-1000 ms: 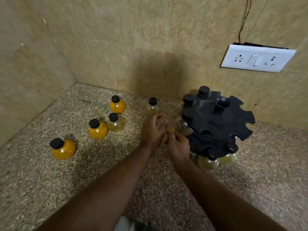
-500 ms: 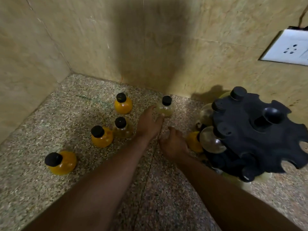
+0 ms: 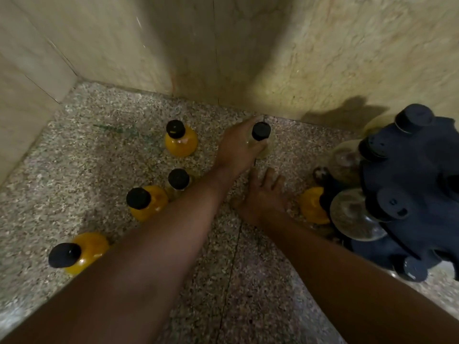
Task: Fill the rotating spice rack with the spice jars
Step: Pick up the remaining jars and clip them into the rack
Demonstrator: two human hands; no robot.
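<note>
Speckled granite runs into a corner of beige marble-look wall, and on this counter [image 3: 74,170] you are partway through the job. Your left hand [image 3: 238,147] has reached the pale jar [image 3: 260,137] near the back wall, fingers curled around its body below the black cap; whether it is lifted or only touched, the blur will not let you tell. Your right hand [image 3: 263,197] rests on the stone between that jar and the rack, fingers loosely spread and holding nothing.

Done so far, by the look of it: the dark spice rack [image 3: 409,189] at the right edge already carries several jars hung by their necks, among them a clear round one [image 3: 352,217] and an orange one [image 3: 313,204] lower down.

Left to do: four more jars stand loose, well apart from the rack. Count the orange jar at the back [image 3: 181,142], the pale one in the middle [image 3: 178,181], the orange one just beside it [image 3: 147,203], and the nearest orange jar [image 3: 79,252].

Each jar is a squat, bulbous glass bottle, smooth and glossy, with a narrow neck and a matte black screw cap. The rack looks like moulded plastic with scalloped slots.
</note>
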